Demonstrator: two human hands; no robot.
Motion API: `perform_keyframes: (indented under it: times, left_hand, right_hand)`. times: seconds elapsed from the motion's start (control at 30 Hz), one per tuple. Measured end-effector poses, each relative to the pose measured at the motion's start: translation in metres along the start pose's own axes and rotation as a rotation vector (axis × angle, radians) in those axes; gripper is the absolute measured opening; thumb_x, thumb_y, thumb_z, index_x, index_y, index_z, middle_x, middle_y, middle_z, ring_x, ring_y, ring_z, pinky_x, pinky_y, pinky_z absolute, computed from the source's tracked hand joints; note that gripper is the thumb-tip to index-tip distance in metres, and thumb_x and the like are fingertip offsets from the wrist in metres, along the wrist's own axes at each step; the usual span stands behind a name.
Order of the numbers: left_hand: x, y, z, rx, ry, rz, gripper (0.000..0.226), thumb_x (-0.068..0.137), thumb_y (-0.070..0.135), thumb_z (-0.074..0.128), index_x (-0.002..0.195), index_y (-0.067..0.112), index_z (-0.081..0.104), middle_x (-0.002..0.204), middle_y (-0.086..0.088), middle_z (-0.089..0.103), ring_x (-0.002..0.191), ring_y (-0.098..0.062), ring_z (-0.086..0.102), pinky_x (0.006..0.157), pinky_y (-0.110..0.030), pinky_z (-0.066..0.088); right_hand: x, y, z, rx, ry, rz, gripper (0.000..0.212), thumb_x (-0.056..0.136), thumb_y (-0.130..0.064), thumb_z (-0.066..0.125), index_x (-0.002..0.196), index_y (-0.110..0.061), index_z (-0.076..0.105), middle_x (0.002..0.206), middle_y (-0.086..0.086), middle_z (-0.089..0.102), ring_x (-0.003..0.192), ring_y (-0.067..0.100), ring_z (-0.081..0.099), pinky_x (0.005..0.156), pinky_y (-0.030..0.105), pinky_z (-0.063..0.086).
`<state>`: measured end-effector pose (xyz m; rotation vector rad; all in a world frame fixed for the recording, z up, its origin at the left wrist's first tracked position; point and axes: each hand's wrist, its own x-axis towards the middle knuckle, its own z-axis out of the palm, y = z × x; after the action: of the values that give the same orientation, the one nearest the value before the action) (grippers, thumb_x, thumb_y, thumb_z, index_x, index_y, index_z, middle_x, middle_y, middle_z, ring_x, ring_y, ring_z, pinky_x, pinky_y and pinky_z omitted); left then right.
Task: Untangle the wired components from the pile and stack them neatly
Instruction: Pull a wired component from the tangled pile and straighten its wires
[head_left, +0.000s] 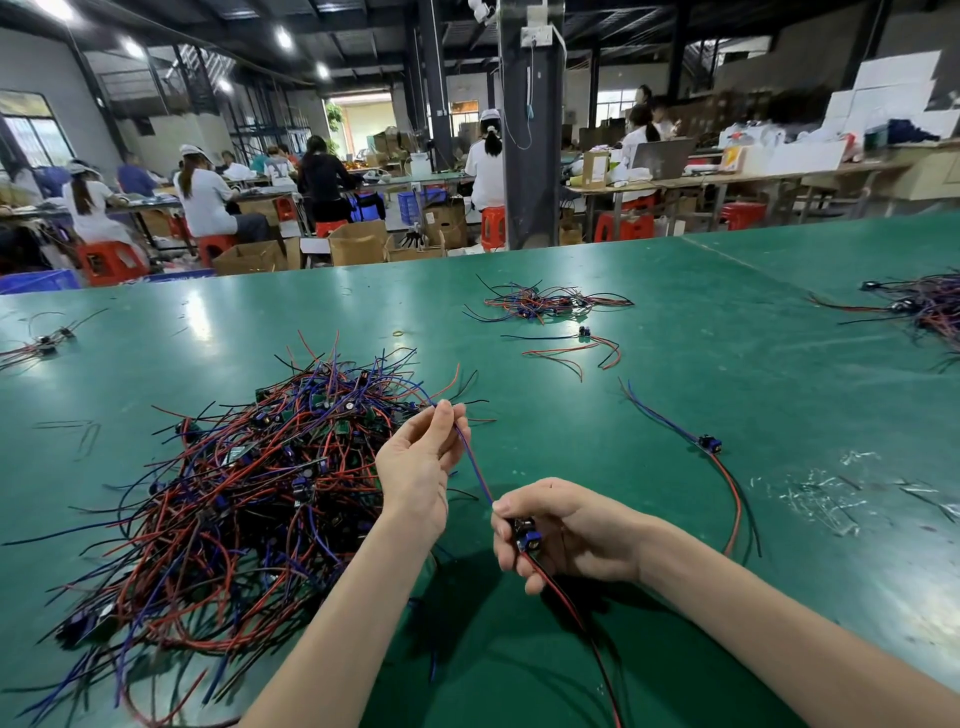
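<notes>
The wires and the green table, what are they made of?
Wires: likely metal inside, but only the smooth red, blue and black plastic-looking coating shows; they bend and curl easily. Table: its top looks like a glossy green rubber or vinyl mat, since lights reflect off it; I can't tell which.

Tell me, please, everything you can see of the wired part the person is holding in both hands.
The wired part is a small dark block with a blue piece on it, too blurred to detail. The right hand grips the block above the green table. Blue wires run up from it, taut, to the left hand, which pinches them at the fingertips, then on into the big tangled pile. A red and a black wire hang from the block's underside toward the person.
</notes>
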<state>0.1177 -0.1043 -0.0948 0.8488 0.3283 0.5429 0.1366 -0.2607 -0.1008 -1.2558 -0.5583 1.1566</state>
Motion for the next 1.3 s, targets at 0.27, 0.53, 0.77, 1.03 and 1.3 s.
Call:
perform_keyframes:
  times: [0.27,0.53,0.77,1.03,1.3]
  left_hand:
    - [-0.001,0.0,0.005,-0.132,0.023,-0.117,0.004,0.088,0.005,0.06,0.089,0.004,0.064,0.068,0.0,0.072,0.054,-0.004,0.064,0.055,-0.015,0.053]
    - [0.002,0.005,0.004,-0.047,0.033,-0.071,0.007,0.091,0.008,0.058,0.086,0.005,0.061,0.063,0.0,0.068,0.042,-0.003,0.047,0.037,-0.013,0.037]
    - [0.001,0.009,0.008,-0.168,0.054,-0.149,0.011,0.094,0.006,0.053,0.084,0.002,0.057,0.076,-0.009,0.061,0.049,-0.007,0.063,0.046,-0.013,0.05]
    - [-0.007,-0.015,0.012,-0.067,0.009,-0.115,0.006,0.096,0.006,0.049,0.093,0.001,0.049,0.083,-0.012,0.059,0.054,-0.007,0.065,0.056,-0.014,0.054]
    - [-0.003,-0.012,0.007,0.252,-0.067,0.175,0.009,0.095,0.003,0.051,0.086,0.002,0.049,0.08,-0.011,0.059,0.06,-0.008,0.068,0.059,-0.015,0.053]
  right_hand:
    - [-0.001,-0.002,-0.004,0.1,-0.084,-0.002,0.017,0.088,-0.018,0.051,0.073,-0.012,0.057,0.07,0.005,0.064,0.054,0.01,0.058,0.051,0.02,0.052]
    - [0.0,-0.005,-0.006,0.336,-0.04,0.028,0.022,0.086,-0.018,0.048,0.068,-0.01,0.057,0.066,0.005,0.058,0.051,0.009,0.054,0.045,0.018,0.051]
    - [0.002,-0.002,-0.003,0.341,0.009,0.029,0.02,0.085,-0.017,0.05,0.068,-0.008,0.056,0.065,0.006,0.058,0.05,0.01,0.054,0.045,0.018,0.05]
    - [0.002,0.001,0.0,0.212,-0.02,0.053,0.016,0.085,-0.02,0.049,0.073,-0.01,0.052,0.067,0.004,0.06,0.053,0.008,0.054,0.048,0.018,0.049]
    - [0.001,-0.002,-0.001,0.184,0.019,0.008,0.018,0.084,-0.021,0.052,0.069,-0.011,0.056,0.066,0.004,0.061,0.051,0.008,0.054,0.049,0.018,0.05]
